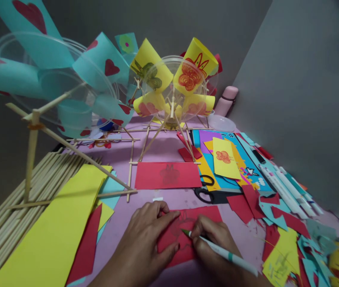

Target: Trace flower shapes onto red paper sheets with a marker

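Both hands meet on the red paper strip (175, 239) at the near edge of the pink table (181, 196): my left hand (148, 239) lies flat, fingers spread, pinning it steady, while my right hand (212, 239) pinches a pen (229, 256), its tip on the paper.

Left hand (149, 235) flat on red paper strip (187, 235), pinning it to pink table (169, 149). Right hand (214, 239) grips white-green marker (226, 254), tip on the strip, faint drawing under it. Second red strip (167, 175) just beyond, scissors (205, 189) right of it. Yellow paper wheel (175, 85) on stick frame at back, teal wheel (58, 79) left. Marker row (285, 187) right, scraps near.
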The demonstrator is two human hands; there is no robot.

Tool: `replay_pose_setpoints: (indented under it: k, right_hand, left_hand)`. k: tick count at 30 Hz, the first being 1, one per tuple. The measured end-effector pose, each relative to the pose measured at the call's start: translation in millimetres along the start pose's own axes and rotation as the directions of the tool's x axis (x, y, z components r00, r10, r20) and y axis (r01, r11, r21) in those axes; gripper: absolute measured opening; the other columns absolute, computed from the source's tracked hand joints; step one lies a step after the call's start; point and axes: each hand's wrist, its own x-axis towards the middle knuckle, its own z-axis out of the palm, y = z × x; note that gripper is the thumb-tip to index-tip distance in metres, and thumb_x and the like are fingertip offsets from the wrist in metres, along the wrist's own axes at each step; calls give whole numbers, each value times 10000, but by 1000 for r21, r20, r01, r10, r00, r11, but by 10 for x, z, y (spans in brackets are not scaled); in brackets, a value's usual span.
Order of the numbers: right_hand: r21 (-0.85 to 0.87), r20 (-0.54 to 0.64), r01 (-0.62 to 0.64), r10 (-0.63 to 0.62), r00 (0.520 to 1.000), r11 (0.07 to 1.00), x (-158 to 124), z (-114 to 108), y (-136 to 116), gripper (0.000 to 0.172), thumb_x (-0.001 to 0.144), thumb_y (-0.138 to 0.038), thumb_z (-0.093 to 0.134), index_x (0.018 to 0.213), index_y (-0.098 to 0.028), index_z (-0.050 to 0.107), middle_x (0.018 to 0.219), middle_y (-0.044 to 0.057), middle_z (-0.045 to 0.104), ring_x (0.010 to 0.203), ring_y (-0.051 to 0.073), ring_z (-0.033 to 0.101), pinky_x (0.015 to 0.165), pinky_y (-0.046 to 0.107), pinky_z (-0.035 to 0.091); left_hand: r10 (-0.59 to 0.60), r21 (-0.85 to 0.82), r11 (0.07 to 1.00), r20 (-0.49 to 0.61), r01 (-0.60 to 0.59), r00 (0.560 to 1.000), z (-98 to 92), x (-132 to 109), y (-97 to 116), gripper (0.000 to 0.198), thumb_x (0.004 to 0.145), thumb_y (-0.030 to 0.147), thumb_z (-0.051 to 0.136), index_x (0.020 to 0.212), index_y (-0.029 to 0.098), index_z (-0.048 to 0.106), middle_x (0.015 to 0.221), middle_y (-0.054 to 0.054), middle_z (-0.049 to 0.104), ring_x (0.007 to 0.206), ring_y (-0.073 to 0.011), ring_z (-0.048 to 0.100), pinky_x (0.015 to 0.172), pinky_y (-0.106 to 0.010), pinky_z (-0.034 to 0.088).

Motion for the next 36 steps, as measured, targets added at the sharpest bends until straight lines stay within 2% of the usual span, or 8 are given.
replay_pose_setpoints:
  k: [5,9,13,20,23,26,31,36]
  right_hand:
    - [48,-33,-19,21,999,999,-15,-1,76,56,560,-208,362,557,-234,411,440,-56,396,400,114,378,414,220,260]
    - [130,-16,-49,52,999,990,-41,-13,98,50,562,-188,387,561,-226,419,440,-75,365,405,103,338,414,219,225]
    - [213,-90,-89,111,990,973,-65,-29,66,39,613,-221,409,575,-225,414,465,-79,348,433,100,315,436,224,222]
    - [87,-32,-7,10,999,996,-39,-28,97,41,629,-192,400,617,-224,424,494,-64,397,440,111,393,429,212,272]
    - [37,-40,33,-31,999,999,-30,-11,95,47,632,-198,384,617,-228,417,483,-59,415,428,112,410,427,209,296]
    - [10,-103,58,-56,993,998,-20,7,74,50,614,-205,372,594,-235,406,451,-65,403,394,106,392,401,204,289]
    - [-18,-83,21,-22,996,1000,-10,-13,36,45,597,-216,368,572,-233,400,447,-54,411,400,112,411,410,206,297]
    - [39,-48,-6,8,999,999,-16,-36,59,48,624,-209,379,602,-228,418,464,-62,400,412,115,409,407,203,292]
  left_hand:
    - [-5,-6,1000,-7,5,1000,0,0,7,480,759,295,652,1227,303,540,1176,-53,526,1057,-260,488,849,-395,434]
    - [-9,-7,1000,1,9,1000,-18,8,17,474,760,297,645,1224,302,548,1161,-52,538,1043,-263,501,845,-400,440]
    - [-9,-7,1000,11,9,1000,-27,24,19,475,763,297,639,1229,295,544,1171,-63,533,1055,-275,497,842,-415,443]
    - [-26,-31,999,30,27,999,-27,35,35,453,779,284,622,1225,290,541,1139,-61,536,1045,-272,498,862,-441,430]
    - [-26,-25,999,21,26,999,-17,26,24,478,765,282,638,1231,297,535,1151,-61,531,1053,-273,491,864,-436,431]
    - [-14,-17,1000,-2,14,1000,-3,20,4,482,767,275,634,1237,302,530,1156,-59,531,1049,-267,493,858,-427,436]
    - [-9,-22,1000,-11,8,1000,-9,24,7,473,766,282,635,1229,304,543,1144,-53,543,1032,-266,508,849,-421,445]
    - [-11,-16,1000,-4,11,1000,-23,30,28,465,761,278,634,1219,297,554,1146,-58,548,1031,-264,512,847,-413,446]
